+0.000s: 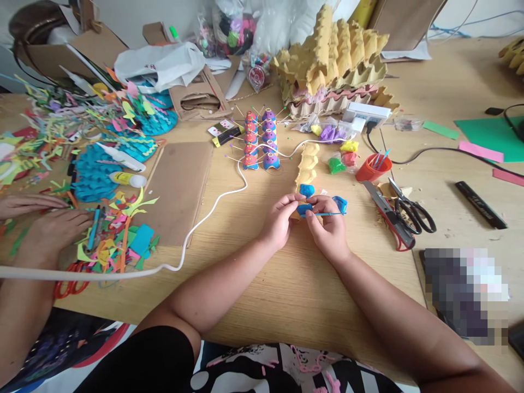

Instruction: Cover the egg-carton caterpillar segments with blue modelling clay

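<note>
A yellow egg-carton strip (308,164) lies lengthwise in front of me, its near cups coated in blue modelling clay (307,190). My left hand (281,219) is closed at the near end of the strip, fingers pinching its edge by the blue cup. My right hand (331,228) holds a thin blue stick (327,214) between thumb and fingers, beside the same cup. The fingers hide part of that cup. More blue clay (340,204) in clear wrap sits just beyond my right hand.
Painted egg-carton caterpillars (269,136) stand ahead, with a white cable (216,197) crossing past them. Scissors (409,210), a box cutter (388,215) and a red cup (373,166) lie right. At left, another person's hands (57,226) are among paper scraps. Egg trays (327,60) are stacked behind.
</note>
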`<state>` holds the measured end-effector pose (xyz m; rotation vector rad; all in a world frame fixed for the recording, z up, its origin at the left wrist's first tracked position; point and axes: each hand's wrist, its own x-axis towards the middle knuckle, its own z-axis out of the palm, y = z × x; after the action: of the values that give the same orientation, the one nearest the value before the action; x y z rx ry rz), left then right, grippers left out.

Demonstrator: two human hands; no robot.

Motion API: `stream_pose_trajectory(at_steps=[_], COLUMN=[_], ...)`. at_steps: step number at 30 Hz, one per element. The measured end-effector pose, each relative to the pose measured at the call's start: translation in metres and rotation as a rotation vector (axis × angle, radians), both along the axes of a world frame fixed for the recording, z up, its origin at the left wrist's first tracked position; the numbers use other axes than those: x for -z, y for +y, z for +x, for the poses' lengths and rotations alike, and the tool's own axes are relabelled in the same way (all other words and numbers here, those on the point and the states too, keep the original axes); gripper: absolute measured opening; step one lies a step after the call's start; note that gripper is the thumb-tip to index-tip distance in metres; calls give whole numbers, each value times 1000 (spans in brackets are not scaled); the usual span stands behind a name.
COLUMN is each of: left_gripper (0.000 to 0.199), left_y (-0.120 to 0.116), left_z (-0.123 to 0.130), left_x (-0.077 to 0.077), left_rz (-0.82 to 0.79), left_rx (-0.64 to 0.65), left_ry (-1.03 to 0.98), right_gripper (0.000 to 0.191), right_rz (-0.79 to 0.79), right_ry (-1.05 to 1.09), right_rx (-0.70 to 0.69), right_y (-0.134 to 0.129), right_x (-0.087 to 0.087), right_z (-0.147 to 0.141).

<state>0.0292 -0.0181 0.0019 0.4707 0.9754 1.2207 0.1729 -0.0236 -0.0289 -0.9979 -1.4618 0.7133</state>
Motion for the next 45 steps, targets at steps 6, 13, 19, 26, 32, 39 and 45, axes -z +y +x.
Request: stream_pose_trajectory(at_steps=[6, 13, 19, 26, 32, 39, 45], left_gripper=[10, 11, 13, 12, 15, 17, 18], left_y=[1, 3, 3, 4, 2, 1, 1], left_z=[1, -1, -1, -1, -1, -4, -4], left_x=[-1, 0, 1, 3, 3, 6, 9], left_rz=[-21, -13, -7, 3, 28, 113, 152], left_rx=[-7, -17, -6, -22, 8, 35, 74], left_ry=[10, -35, -71, -71, 31, 183, 216], right_gripper=[19, 19, 20, 25, 28, 30, 33], right_rz=[-11, -27, -38, -41, -60, -58, -68], right_ry=[-21, -12, 7, 14, 26, -8, -6], right_rx=[-1, -11, -11, -32, -42, -44, -28], right_y=[1, 1, 1, 1, 0, 0, 2], right_x=[1, 3, 5, 4, -2, -4, -2], right_z=[1, 1, 1, 2, 3, 3, 2])
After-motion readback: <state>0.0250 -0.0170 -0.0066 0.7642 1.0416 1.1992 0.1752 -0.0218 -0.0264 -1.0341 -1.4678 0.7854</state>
